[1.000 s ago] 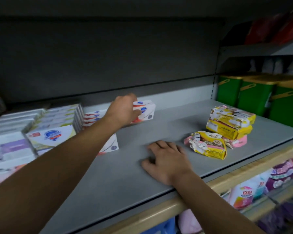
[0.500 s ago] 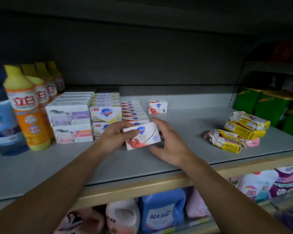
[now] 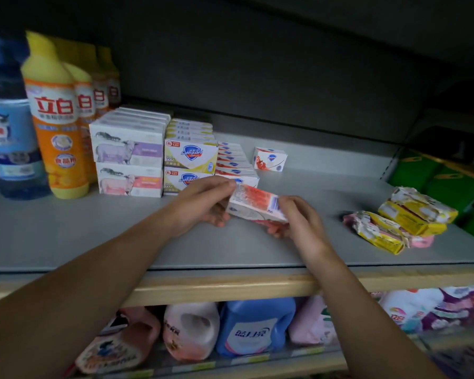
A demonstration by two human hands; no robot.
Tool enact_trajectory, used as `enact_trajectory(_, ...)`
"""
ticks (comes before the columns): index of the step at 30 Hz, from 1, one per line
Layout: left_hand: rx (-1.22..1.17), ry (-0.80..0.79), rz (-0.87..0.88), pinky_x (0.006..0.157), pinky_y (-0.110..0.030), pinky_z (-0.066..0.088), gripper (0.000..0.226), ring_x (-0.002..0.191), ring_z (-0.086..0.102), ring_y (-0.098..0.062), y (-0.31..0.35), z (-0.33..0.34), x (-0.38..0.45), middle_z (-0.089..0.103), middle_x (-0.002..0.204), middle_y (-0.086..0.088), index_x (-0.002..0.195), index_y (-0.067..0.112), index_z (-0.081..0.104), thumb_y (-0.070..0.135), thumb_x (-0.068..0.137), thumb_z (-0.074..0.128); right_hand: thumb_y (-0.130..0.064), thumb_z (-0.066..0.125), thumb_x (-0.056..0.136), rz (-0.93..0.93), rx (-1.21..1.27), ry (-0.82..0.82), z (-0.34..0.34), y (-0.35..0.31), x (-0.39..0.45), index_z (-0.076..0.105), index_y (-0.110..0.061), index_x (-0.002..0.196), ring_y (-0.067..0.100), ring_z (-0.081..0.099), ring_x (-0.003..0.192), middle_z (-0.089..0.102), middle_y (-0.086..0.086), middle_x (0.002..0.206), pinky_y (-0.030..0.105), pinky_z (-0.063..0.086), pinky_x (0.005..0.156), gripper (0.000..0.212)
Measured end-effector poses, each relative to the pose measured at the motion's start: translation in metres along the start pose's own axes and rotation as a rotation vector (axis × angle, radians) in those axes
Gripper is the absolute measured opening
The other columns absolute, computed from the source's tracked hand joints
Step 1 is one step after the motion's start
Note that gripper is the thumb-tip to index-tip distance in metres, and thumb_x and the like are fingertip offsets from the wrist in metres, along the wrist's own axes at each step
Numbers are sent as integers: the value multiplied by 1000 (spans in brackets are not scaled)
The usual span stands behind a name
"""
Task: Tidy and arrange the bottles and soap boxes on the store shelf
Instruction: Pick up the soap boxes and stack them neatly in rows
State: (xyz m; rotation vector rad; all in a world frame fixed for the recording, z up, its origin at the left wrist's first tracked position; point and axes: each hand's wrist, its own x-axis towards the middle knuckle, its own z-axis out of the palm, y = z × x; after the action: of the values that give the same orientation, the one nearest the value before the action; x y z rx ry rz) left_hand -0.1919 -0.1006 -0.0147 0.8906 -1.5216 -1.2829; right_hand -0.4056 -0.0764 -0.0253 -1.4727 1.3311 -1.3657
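Both hands hold one white and red soap box (image 3: 253,203) just above the grey shelf (image 3: 66,231), its printed back face turned up. My left hand (image 3: 203,203) grips its left end and my right hand (image 3: 296,217) grips its right end. Behind them stands a row of matching red and white soap boxes (image 3: 234,162), with one lone box (image 3: 270,159) upright further right. Stacked Safeguard boxes (image 3: 190,154) and purple and pink soap boxes (image 3: 129,151) fill the left. Yellow-capped orange bottles (image 3: 56,119) and a blue bottle (image 3: 8,127) stand at the far left.
A loose pile of yellow and pink wrapped soaps (image 3: 400,220) lies at the shelf's right. Green containers (image 3: 443,181) sit beyond it. Detergent jugs (image 3: 255,326) fill the lower shelf under the wooden front edge (image 3: 230,289).
My left hand brought a soap box forward from the row and my right hand left the shelf surface to take it. The box has been turned so its back faces up.
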Motion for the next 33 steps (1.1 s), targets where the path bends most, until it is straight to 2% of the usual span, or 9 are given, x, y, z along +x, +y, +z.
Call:
enact_trajectory(2, 90, 16, 25, 67, -39, 54, 30, 68, 59, -28, 1, 3, -1, 64, 86, -23, 100, 5, 66, 33, 94, 56, -57, 49, 79, 38, -34, 0, 0, -2, 0, 69, -15, 84, 19, 62, 50, 69, 13, 63, 24, 48, 49, 47)
enact_trajectory(5, 138, 17, -5, 66, -40, 53, 44, 64, 58, -26, 3, 5, -3, 64, 78, -19, 98, -4, 66, 37, 96, 52, -67, 41, 76, 68, -102, 11, 1, -3, 1, 71, -18, 70, 16, 54, 40, 63, 6, 49, 18, 39, 39, 57)
enact_trajectory(8, 105, 10, -29, 60, -36, 54, 43, 61, 59, -25, 4, 4, -4, 63, 81, -18, 102, -6, 64, 35, 96, 53, -70, 43, 72, 64, -87, 7, 0, -2, 2, 71, -30, 64, 14, 45, 37, 53, 2, 43, 16, 33, 38, 50)
enact_trajectory(12, -54, -91, -73, 55, -32, 58, 33, 65, 69, -28, 2, 1, -4, 69, 97, -7, 118, 10, 62, 16, 86, 66, -35, 60, 80, 4, 229, -7, -6, 3, 3, 73, -22, 88, 19, 60, 55, 70, 6, 73, 27, 47, 51, 19)
enact_trajectory(16, -192, -151, -146, 57, -28, 57, 60, 82, 73, -33, -1, 0, -1, 65, 125, -8, 134, 18, 51, 21, 77, 70, 1, 55, 79, -84, 437, -103, -12, 10, 5, 62, -18, 119, 23, 67, 100, 69, 6, 108, 40, 54, 83, 45)
enact_trajectory(20, -186, -123, -187, 57, -27, 58, 30, 73, 74, -29, -4, 3, 1, 72, 106, -7, 116, 12, 59, 18, 88, 65, 3, 60, 69, -176, 279, -145, -14, 15, 5, 52, -38, 133, 25, 59, 121, 60, -2, 130, 41, 48, 98, 76)
enact_trajectory(23, -152, -151, -155, 63, -31, 60, 23, 75, 73, -30, -7, 1, 1, 74, 100, -13, 113, 12, 61, 9, 91, 62, 5, 64, 71, -140, 228, -126, -13, 18, 8, 43, -42, 136, 13, 65, 108, 55, -3, 135, 29, 53, 87, 83)
enact_trajectory(28, -182, -97, -25, 77, -38, 59, 41, 100, 70, -32, -7, -2, 3, 65, 121, -17, 125, 14, 59, 3, 86, 66, 8, 61, 88, -237, 46, -91, -5, 14, 5, 59, -18, 123, 9, 66, 108, 70, -3, 119, 21, 51, 89, 44)
enact_trajectory(33, -228, -26, 70, 76, -33, 58, 29, 99, 70, -24, -6, -2, 2, 71, 111, -11, 104, 17, 70, 19, 76, 72, 5, 70, 82, -276, -135, -93, 1, 8, 2, 60, -30, 111, 9, 64, 103, 70, -9, 112, 23, 50, 90, 47)
